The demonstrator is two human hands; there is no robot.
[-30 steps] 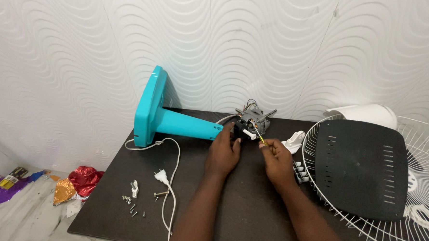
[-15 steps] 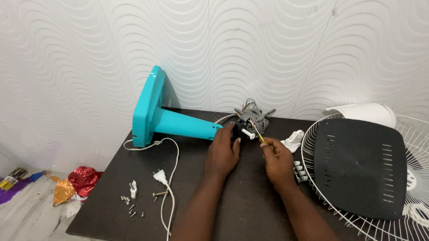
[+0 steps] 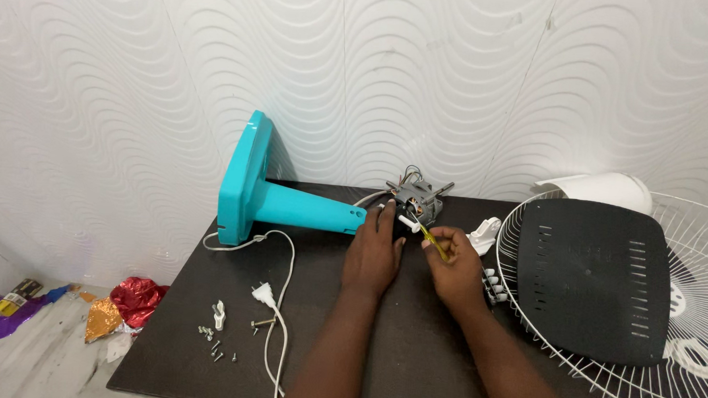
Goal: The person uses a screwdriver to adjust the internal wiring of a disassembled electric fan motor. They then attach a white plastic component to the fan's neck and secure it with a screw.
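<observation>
- The fan motor lies at the table's far edge, on the end of the teal fan stand that lies on its side.
- Left hand rests flat at the motor's 7 o'clock, fingers spread and grasping nothing.
- Right hand, at 5 o'clock, pinches a yellow screwdriver pointed at the motor.
- A wire fan guard with a black cover sits at 3 o'clock.
- A white plug and screws lie at 8 o'clock on the dark table.
</observation>
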